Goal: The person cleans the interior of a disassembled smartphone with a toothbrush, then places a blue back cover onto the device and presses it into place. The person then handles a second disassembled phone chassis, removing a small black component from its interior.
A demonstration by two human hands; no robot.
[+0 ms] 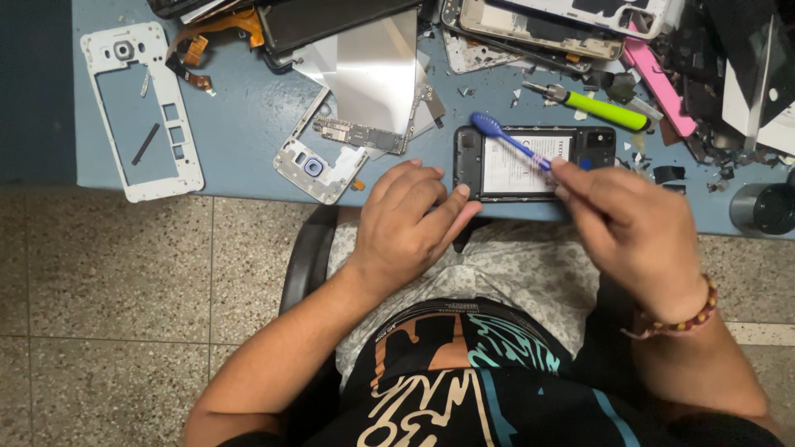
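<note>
An opened black phone (464, 157) lies at the near edge of the blue table, its back cover off and a white-labelled battery (517, 165) showing. My left hand (410, 223) rests at the phone's lower left corner, thumb against its edge, steadying it. My right hand (633, 228) pinches a blue plastic pry tool (507, 139) whose rounded tip lies over the phone's top left area, slanting across the battery.
A white phone frame (141, 108) lies at the far left. Another frame with a circuit board (335, 153) and a silvery sheet (373, 70) sit left of the phone. A green-handled screwdriver (600, 106), a pink piece (658, 87) and piled phone parts crowd the back right. A dark cylinder (766, 207) stands at right.
</note>
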